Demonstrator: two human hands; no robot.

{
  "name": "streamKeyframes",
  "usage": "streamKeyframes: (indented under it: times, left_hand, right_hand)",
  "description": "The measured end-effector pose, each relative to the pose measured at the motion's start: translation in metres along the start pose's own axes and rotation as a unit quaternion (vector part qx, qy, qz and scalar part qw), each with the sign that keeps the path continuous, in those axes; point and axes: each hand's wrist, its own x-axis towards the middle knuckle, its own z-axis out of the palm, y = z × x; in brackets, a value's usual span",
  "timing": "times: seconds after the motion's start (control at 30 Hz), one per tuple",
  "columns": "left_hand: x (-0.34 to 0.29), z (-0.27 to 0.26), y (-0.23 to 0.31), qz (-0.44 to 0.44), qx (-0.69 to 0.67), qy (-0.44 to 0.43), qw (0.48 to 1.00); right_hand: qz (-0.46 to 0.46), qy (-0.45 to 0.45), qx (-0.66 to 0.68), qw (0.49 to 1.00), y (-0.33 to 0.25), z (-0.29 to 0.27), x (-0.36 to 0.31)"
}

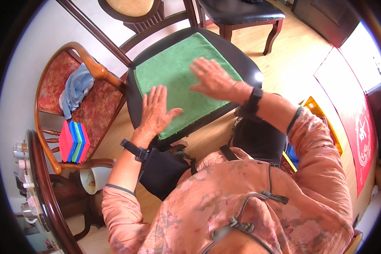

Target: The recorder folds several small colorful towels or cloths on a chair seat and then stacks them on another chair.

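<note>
A green cloth (173, 72) lies spread over the black seat of a dark wooden chair (247, 63) in front of me. My left hand (155, 111) is over the cloth's near left part, fingers stretched out and thumb apart. Over the right part is my right hand (216, 78), palm down with its fingers extended. Neither hand holds anything. Whether the palms press on the cloth or hover just above it, I cannot tell. The cloth looks nearly flat, with its near edge close to the seat's front.
Left stands a wooden armchair (99, 72) with red upholstery, bearing a light blue garment (77, 86) and several coloured folded cloths (74, 142). A white bin (95, 180) is below. A second black-seated chair (245, 12) stands behind. On the right are a yellow crate (321, 112) and red mat (347, 114).
</note>
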Motion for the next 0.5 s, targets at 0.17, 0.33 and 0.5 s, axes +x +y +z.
streamKeyframes:
  times: [0.17, 0.33, 0.5]
  left_hand:
    - [0.014, 0.007, 0.033, 0.046, 0.016, 0.009, 0.999]
    - [0.011, 0.01, 0.031, 0.055, 0.019, 0.021, 0.998]
    - [-0.003, 0.007, 0.016, 0.047, 0.037, 0.022, 0.998]
  right_hand:
    - [-0.007, -0.028, 0.014, 0.999, -0.032, 0.015, -0.004]
    - [-0.031, 0.027, 0.005, 0.999, -0.019, 0.028, -0.01]
    - [0.009, 0.012, -0.05, 0.999, 0.019, 0.009, -0.024]
